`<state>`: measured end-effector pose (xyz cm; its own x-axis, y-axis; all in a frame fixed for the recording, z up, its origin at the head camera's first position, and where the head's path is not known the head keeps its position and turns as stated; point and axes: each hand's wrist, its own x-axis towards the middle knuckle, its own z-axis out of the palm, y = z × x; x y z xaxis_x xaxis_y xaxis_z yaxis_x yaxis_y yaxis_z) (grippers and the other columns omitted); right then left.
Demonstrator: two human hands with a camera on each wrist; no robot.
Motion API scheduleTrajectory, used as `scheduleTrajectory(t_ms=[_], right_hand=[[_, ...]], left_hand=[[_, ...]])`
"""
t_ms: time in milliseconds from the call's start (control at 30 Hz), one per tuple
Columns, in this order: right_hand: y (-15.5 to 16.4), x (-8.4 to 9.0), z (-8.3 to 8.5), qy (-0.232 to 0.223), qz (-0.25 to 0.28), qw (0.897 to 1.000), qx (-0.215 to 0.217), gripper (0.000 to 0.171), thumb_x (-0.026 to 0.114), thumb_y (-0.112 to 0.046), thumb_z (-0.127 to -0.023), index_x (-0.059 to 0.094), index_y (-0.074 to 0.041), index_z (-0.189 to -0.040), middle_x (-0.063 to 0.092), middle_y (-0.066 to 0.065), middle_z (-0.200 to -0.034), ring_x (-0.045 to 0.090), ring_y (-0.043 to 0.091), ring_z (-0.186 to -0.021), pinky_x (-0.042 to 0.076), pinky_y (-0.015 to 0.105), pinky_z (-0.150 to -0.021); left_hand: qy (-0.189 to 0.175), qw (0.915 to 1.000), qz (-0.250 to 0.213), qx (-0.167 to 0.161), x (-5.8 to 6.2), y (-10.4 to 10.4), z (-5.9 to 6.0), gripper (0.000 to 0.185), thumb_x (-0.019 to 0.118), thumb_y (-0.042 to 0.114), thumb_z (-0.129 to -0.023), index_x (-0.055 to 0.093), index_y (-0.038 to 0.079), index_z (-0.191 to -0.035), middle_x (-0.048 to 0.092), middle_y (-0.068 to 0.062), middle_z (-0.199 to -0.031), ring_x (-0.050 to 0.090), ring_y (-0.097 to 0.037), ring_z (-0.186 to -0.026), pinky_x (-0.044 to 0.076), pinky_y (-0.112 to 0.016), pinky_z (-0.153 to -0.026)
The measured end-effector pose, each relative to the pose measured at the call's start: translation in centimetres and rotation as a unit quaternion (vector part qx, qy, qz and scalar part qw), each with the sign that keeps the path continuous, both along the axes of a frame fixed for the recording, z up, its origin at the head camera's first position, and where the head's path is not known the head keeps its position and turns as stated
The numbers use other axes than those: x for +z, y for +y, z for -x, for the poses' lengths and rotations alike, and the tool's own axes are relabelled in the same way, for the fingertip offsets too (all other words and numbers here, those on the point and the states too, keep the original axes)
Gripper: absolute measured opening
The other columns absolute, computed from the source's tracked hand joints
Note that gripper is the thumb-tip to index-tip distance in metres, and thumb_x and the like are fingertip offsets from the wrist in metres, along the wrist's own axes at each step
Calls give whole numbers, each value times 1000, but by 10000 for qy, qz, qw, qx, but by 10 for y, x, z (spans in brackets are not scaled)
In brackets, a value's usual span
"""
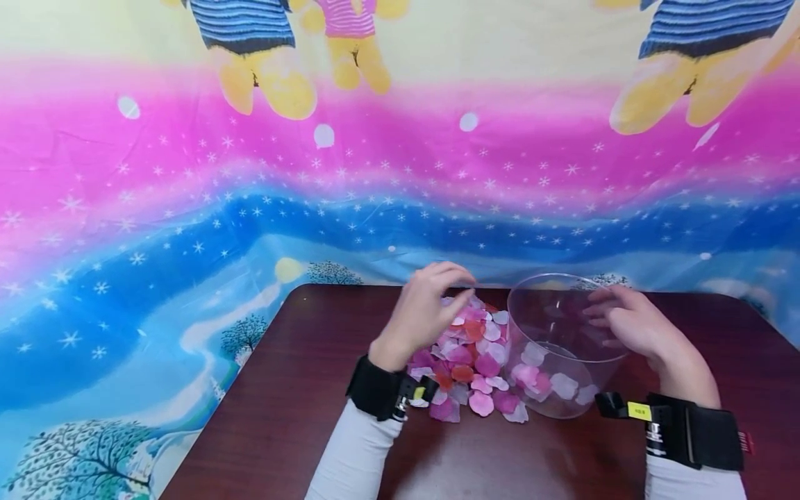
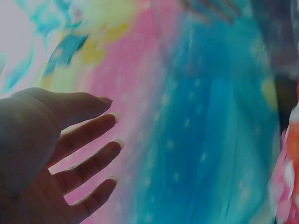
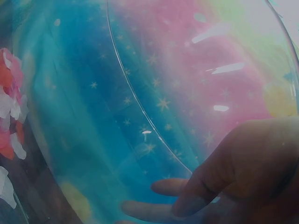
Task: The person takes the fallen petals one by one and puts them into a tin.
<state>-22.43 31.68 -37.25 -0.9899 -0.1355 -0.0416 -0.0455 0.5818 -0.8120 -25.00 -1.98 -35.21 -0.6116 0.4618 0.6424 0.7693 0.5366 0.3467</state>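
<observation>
A few petals (image 1: pixel 550 382) lay in the clear tub (image 1: pixel 565 326). Most petals sat piled (image 1: pixel 465 357) on the desk (image 1: pixel 300 389). The left hand (image 1: pixel 421 316) hovered spread; the right hand (image 1: pixel 631 326) held the tub's side.

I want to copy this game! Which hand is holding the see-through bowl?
The right hand holds the clear bowl, its fingers wrapped over the side. The left hand hovers over the petal pile instead.

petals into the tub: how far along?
Early. Done: a few petals already lie in the clear tub, seen through its wall low down. In hand: the right hand grips the tub's far side, tilted toward the petal pile; the left hand hovers over the pile, fingers loosely spread in the left wrist view, holding nothing visible. Left: most petals remain on the table.
</observation>
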Motion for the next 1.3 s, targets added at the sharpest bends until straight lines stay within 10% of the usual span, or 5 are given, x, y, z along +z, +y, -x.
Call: scheduleTrajectory(t_ms=[433,767,1300], right_hand=[[0,-1,-1,6,38,10000,6,50,28,3,-97,29,16,-144,45,44,-140,48,60,-128,57,52,-86],[0,-1,-2,-4,48,10000,-15,47,28,1,-98,30,17,-143,45,44,-140,49,59,-129,58,49,-83],[-1,1,-1,-79,-17,10000,-57,49,29,1,-98,29,17,-144,46,43,-140,48,58,-130,58,49,-84]], left_hand=[[-1598,9846,49,705,-37,-61,42,14,71,12,-98,75,13,-110,72,-3,-107,68,-18,-90,55,-36,-79],[-2843,9459,1215,984,-78,-62,57,29,77,10,-91,73,7,-120,69,-11,-122,65,-29,-110,55,-43,-87],[-2898,9328,1694,1311,-96,-50,62,10,80,13,-89,79,13,-99,72,-1,-95,64,-18,-87,55,-41,-80]])
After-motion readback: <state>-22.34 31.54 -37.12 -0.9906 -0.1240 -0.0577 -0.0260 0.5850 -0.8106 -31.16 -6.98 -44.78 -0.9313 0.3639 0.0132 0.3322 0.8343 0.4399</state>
